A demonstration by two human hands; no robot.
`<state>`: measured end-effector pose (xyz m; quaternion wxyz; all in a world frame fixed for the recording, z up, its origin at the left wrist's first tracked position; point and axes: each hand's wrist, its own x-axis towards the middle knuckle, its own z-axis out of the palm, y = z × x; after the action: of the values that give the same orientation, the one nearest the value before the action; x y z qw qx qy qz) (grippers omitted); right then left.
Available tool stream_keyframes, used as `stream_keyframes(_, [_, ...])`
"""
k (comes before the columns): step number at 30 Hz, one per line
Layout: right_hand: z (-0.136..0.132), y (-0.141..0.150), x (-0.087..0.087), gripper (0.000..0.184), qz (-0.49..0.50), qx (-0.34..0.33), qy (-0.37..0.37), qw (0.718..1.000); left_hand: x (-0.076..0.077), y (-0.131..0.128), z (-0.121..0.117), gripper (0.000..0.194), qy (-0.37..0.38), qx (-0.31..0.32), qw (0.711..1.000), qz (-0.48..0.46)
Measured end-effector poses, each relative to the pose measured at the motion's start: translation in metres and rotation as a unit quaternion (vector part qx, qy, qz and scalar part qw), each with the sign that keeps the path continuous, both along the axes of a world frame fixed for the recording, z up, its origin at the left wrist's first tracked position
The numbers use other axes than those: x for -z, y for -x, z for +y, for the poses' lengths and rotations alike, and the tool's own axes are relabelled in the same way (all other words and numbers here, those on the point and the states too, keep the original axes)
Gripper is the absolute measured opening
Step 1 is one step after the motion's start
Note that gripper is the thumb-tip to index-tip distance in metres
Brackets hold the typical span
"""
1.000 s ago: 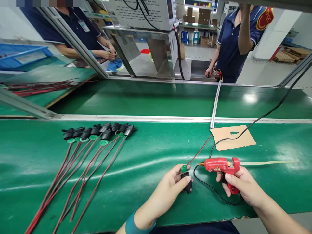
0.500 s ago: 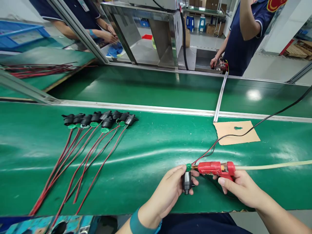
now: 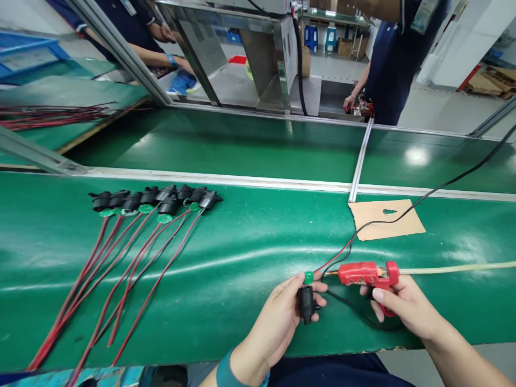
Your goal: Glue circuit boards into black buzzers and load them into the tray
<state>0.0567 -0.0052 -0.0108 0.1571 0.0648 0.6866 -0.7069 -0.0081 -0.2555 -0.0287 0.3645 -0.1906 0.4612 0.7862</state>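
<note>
Between the fingers of my left hand [image 3: 278, 312] is a black cylindrical part [image 3: 307, 304], its green round end [image 3: 308, 277] turned up and a red wire leading off it. My right hand [image 3: 407, 306] is wrapped around the grip of a red hot glue gun [image 3: 358, 273]. The gun's nozzle points left toward the green end, a small distance away from it. A pale glue stick [image 3: 455, 267] runs out of the gun's back to the right. To the left, several similar black parts [image 3: 168, 204] lie in a row with red wires [image 3: 84, 282] trailing toward me.
A piece of tan cardboard [image 3: 389, 228] lies near the metal divider [image 3: 362, 161], with a black cable [image 3: 451, 188] crossing it. Beyond the rail, a green belt [image 3: 250, 145] runs across. Two co-workers stand behind it. More red wires [image 3: 60, 115] lie at far left.
The glue gun has drawn back to the right, its nozzle leaving the green end of the black part. My left hand keeps its grip. The view has shifted slightly.
</note>
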Motion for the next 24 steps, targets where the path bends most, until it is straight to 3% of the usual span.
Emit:
stream_keyframes(2, [0.015, -0.002, 0.004, 0.032, 0.011, 0.077, 0.06, 0.995, 0.001, 0.003, -0.001, 0.036, 0.009, -0.02, 1.0, -0.013])
stream_keyframes(5, [0.044, -0.007, 0.009, 0.033, 0.02, 0.238, 0.139, 0.961, 0.001, 0.011, -0.003, 0.031, 0.032, -0.07, 0.997, -0.028])
stream_keyframes(8, [0.073, -0.011, 0.012, 0.035, 0.017, 0.367, 0.172, 0.914, 0.002, 0.018, -0.003, 0.029, 0.049, -0.128, 0.99, -0.032])
stream_keyframes(10, [0.09, -0.012, 0.014, 0.036, 0.01, 0.414, 0.172, 0.894, 0.004, 0.022, -0.001, 0.028, 0.042, -0.152, 0.987, -0.025])
stream_keyframes(17, [0.121, -0.012, 0.019, 0.028, -0.023, 0.446, 0.127, 0.886, 0.007, 0.022, -0.003, 0.029, 0.029, -0.205, 0.978, 0.005])
stream_keyframes(24, [0.123, -0.01, 0.021, 0.034, -0.035, 0.446, 0.03, 0.894, 0.035, 0.026, -0.016, 0.026, -0.013, -0.203, 0.979, 0.029])
